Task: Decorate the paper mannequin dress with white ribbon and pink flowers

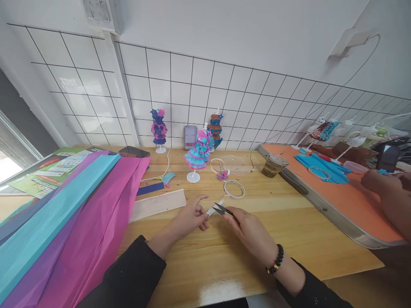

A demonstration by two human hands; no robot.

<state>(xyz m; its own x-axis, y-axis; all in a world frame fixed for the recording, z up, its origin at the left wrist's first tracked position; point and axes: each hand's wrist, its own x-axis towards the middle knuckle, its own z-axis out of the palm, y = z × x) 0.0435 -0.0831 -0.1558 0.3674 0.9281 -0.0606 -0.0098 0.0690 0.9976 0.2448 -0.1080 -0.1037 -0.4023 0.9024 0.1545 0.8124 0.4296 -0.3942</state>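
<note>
My left hand (193,215), its index finger stretched out and other fingers curled, holds the near end of a white strip (211,211). Black-bladed scissors (220,209) are in my right hand (245,224), their blades parted across the strip. The strip's far end runs toward a white tape ring (234,189) lying flat on the table. Left of my hands lies a pale cream paper strip (159,204). Beyond them, a small stand (193,176) carries a pink and turquoise ruffled paper dress (199,152).
Large pink (105,222) and turquoise (61,222) sheets cover the left side. Two dressed stands, a phone (190,137) and a woven-pattern cup (274,165) stand at the back. At right, another person's hands (382,186) are over an orange table (337,199).
</note>
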